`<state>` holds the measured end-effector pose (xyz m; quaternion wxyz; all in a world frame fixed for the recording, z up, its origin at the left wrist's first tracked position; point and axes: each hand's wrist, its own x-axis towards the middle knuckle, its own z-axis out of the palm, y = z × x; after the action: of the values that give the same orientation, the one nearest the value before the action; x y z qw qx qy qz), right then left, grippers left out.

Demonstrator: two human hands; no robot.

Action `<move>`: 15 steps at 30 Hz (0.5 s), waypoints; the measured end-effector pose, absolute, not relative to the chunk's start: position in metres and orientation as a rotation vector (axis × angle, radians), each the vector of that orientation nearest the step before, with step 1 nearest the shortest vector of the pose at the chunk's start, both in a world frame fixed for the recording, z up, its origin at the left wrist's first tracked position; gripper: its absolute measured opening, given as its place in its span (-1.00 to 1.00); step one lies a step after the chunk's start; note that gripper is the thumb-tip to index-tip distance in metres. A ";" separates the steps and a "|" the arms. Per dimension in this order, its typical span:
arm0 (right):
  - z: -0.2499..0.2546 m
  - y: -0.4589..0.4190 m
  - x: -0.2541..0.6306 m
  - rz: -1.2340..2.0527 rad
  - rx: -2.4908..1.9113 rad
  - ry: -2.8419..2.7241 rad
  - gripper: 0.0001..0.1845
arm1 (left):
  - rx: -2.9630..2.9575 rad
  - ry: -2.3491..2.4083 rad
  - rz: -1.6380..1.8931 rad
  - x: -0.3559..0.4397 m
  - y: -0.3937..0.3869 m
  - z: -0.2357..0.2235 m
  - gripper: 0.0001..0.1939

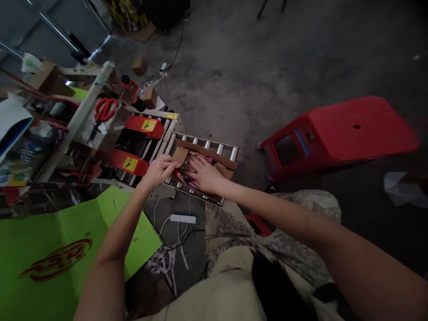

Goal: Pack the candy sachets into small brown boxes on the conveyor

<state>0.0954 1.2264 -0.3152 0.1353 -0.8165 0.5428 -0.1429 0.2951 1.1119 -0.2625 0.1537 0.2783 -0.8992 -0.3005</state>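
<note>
A small open cardboard box (227, 172) rests on the metal rollers (207, 145) at the end of a conveyor. Colourful packets (183, 178), mostly pink and purple, fill it. My right hand (209, 176) lies flat on the packets, its fingers spread, and covers much of them. At the box's left end, my left hand (160, 170) has its fingertips closed on the edge of a cardboard flap (181, 155). That flap stands tilted over the contents.
Left of the rollers is a machine with red side guides (145, 127) and red-handled scissors (106, 109) on it. A green printed board (80, 240) leans below. A red plastic stool (354, 129) stands right. A power strip (183, 219) with cables lies on the floor.
</note>
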 end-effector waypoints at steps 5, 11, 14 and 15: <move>-0.317 1.214 0.076 -0.465 -2.180 1.327 -0.55 | 1.124 -2.661 -0.427 0.260 1.105 -0.282 -0.51; -0.291 1.221 0.053 -0.847 -2.062 1.141 -0.62 | 1.466 -2.511 -0.019 0.241 1.119 -0.296 -0.75; -0.258 1.228 0.040 -1.093 -2.020 1.267 -0.66 | 1.526 -2.505 -0.020 0.238 1.124 -0.294 -0.77; -0.251 1.230 0.037 -1.145 -1.978 1.372 -0.67 | 1.544 -2.500 -0.032 0.237 1.124 -0.294 -0.78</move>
<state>0.0374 1.2300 -0.2506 0.2358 -0.7211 0.5002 -0.4173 0.2366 1.1238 -0.2942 0.1013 0.5226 -0.8464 -0.0110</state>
